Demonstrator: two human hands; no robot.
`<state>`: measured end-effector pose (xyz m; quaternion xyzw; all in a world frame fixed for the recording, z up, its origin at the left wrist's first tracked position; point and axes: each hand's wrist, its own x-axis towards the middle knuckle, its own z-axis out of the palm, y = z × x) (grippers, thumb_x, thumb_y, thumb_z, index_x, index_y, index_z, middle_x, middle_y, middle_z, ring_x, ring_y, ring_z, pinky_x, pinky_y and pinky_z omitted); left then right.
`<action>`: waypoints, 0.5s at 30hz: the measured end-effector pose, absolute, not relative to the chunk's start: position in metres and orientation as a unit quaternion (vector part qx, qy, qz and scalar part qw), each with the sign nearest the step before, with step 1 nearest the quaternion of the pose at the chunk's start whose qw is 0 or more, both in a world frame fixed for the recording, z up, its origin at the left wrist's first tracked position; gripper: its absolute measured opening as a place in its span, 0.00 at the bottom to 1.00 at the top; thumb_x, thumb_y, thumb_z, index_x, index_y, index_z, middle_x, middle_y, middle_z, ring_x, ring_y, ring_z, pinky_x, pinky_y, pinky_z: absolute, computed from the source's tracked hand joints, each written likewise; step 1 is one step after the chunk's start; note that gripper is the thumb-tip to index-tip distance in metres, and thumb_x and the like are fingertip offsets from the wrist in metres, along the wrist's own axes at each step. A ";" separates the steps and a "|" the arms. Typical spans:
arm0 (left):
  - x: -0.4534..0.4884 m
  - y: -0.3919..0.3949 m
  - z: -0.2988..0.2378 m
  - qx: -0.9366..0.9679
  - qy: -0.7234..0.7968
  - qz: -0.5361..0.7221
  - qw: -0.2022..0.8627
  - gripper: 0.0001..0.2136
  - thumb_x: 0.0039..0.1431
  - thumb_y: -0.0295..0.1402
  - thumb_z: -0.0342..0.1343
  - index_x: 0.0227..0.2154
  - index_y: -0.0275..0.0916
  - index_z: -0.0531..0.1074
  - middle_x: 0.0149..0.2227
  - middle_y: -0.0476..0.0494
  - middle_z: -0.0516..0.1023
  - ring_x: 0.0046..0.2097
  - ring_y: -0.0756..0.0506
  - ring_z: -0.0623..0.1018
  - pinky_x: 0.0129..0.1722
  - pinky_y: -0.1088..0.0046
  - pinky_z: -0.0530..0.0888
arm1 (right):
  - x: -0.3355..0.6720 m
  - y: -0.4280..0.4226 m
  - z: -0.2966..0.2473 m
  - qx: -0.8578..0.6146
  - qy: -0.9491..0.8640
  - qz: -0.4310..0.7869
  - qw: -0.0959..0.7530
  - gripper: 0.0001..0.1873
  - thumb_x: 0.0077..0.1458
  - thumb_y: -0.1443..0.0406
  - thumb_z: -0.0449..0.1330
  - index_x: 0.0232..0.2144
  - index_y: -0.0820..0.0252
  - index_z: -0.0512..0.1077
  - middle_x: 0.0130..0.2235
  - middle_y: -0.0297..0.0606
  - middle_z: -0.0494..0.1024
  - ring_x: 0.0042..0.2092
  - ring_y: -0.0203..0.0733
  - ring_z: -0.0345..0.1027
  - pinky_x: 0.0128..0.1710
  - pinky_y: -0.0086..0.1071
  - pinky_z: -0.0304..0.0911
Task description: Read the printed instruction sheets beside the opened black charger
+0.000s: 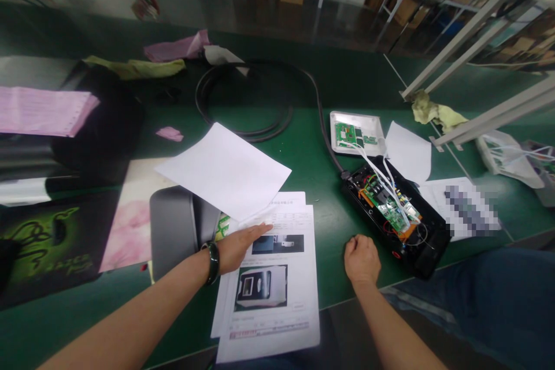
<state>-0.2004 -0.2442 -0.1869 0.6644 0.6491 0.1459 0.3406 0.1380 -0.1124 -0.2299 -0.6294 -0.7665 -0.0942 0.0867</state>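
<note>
My left hand (243, 247), with a dark bangle at the wrist, lies with fingers stretched over a stack of printed sheets (299, 277). The top page shows photos of a device. A blank white sheet (225, 167) lies just beyond the fingers, overlapping the stack's far edge and a grey case part (171, 231). My right hand (363, 258) rests curled into a fist on the green table; a small dark spot shows at its fingers, and what they hold, if anything, is hidden. To its right sits an opened black housing (420, 260) with a green circuit board (385, 202) inside.
White ribbon cables link the housing to a white cover (373, 124) with boards. A black cable (318, 98) coils at the back. Metal frame legs (459, 40) stand at right. A dark mouse mat (56, 243) lies left. Another person's blue-clad leg (489, 295) is at lower right.
</note>
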 end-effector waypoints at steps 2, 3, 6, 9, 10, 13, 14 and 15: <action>-0.203 -0.242 -0.187 0.665 0.635 0.123 0.374 0.36 0.49 0.15 0.40 0.61 0.48 0.47 0.62 0.48 0.55 0.62 0.46 0.58 0.61 0.57 0.59 | 0.138 -0.112 -0.230 -0.629 -0.767 -0.095 0.083 0.10 0.57 0.61 0.49 0.32 0.60 0.65 0.33 0.38 0.67 0.37 0.37 0.59 0.37 0.31 0.50; -0.204 -0.241 -0.187 0.663 0.632 0.110 0.386 0.37 0.48 0.14 0.41 0.61 0.48 0.47 0.62 0.47 0.53 0.62 0.46 0.56 0.62 0.56 0.57 | 0.138 -0.112 -0.230 -0.630 -0.767 -0.094 0.078 0.10 0.57 0.61 0.48 0.32 0.60 0.65 0.33 0.37 0.67 0.37 0.38 0.59 0.37 0.31 0.51; -0.206 -0.239 -0.186 0.656 0.632 0.081 0.404 0.38 0.47 0.14 0.43 0.61 0.46 0.46 0.63 0.45 0.52 0.63 0.44 0.55 0.62 0.54 0.55 | 0.138 -0.112 -0.230 -0.633 -0.766 -0.093 0.060 0.10 0.58 0.60 0.47 0.32 0.59 0.64 0.33 0.37 0.67 0.37 0.38 0.59 0.38 0.31 0.51; -0.206 -0.238 -0.184 0.652 0.634 0.069 0.410 0.39 0.47 0.14 0.43 0.62 0.46 0.45 0.63 0.44 0.51 0.62 0.42 0.55 0.62 0.53 0.56 | 0.138 -0.112 -0.231 -0.634 -0.765 -0.093 0.057 0.10 0.58 0.60 0.47 0.32 0.59 0.64 0.33 0.36 0.67 0.37 0.39 0.59 0.39 0.30 0.51; -0.206 -0.238 -0.184 0.654 0.631 0.070 0.412 0.39 0.47 0.14 0.43 0.62 0.46 0.44 0.63 0.44 0.51 0.62 0.42 0.55 0.62 0.53 0.57 | 0.137 -0.112 -0.231 -0.635 -0.765 -0.094 0.057 0.10 0.58 0.60 0.47 0.32 0.59 0.64 0.33 0.36 0.67 0.37 0.39 0.59 0.39 0.30 0.51; -0.207 -0.239 -0.182 0.656 0.625 0.075 0.417 0.40 0.46 0.13 0.45 0.62 0.48 0.43 0.63 0.43 0.52 0.62 0.42 0.56 0.60 0.51 0.59 | 0.137 -0.112 -0.230 -0.636 -0.764 -0.094 0.057 0.10 0.58 0.60 0.47 0.32 0.59 0.64 0.33 0.36 0.67 0.37 0.39 0.59 0.38 0.31 0.51; -0.207 -0.239 -0.182 0.657 0.624 0.076 0.417 0.41 0.46 0.13 0.45 0.62 0.48 0.43 0.63 0.43 0.52 0.62 0.42 0.56 0.60 0.51 0.59 | 0.137 -0.112 -0.230 -0.636 -0.764 -0.093 0.057 0.10 0.58 0.60 0.47 0.32 0.58 0.64 0.33 0.36 0.67 0.37 0.39 0.59 0.38 0.31 0.51; -0.207 -0.239 -0.183 0.659 0.621 0.076 0.417 0.41 0.46 0.13 0.46 0.62 0.49 0.42 0.63 0.43 0.52 0.62 0.42 0.56 0.60 0.51 0.59 | 0.137 -0.112 -0.230 -0.636 -0.764 -0.092 0.058 0.10 0.58 0.60 0.47 0.32 0.58 0.64 0.33 0.36 0.67 0.37 0.39 0.59 0.38 0.31 0.51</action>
